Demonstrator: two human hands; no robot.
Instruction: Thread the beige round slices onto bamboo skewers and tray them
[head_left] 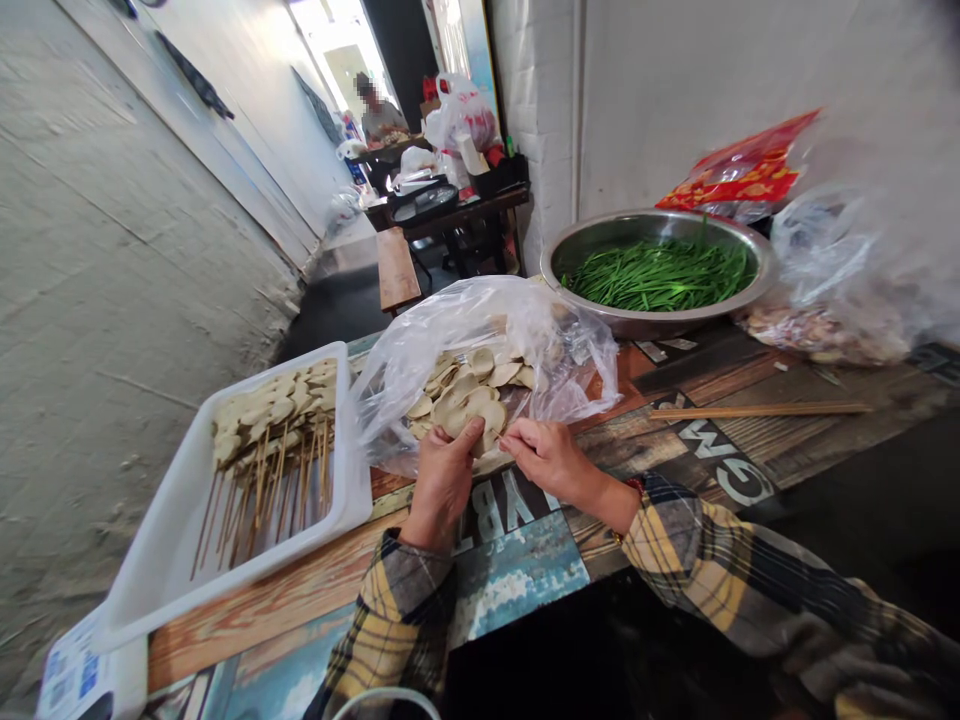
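Observation:
Pale round slices [487, 415] are pinched between the thumb and fingers of my left hand [441, 485]. Just to their right, the fingertips of my right hand [547, 460] are closed on a thin bamboo skewer, most of it hidden by the fingers; its end meets the edge of the slices. Behind both hands, an opened clear plastic bag [390, 345] holds a heap of similar loose slices [514, 373]. On the left, a white plastic tray [341, 500] contains rows of skewered slices [274, 410], their bare sticks [259, 500] pointing towards me.
A steel basin [652, 322] of green chives [660, 275] stands at the back right, beside a knotted clear bag [832, 325] and a red packet [742, 165]. Loose skewers [757, 411] lie on the patterned table [517, 590]. Far back, a person [379, 115] sits at another table.

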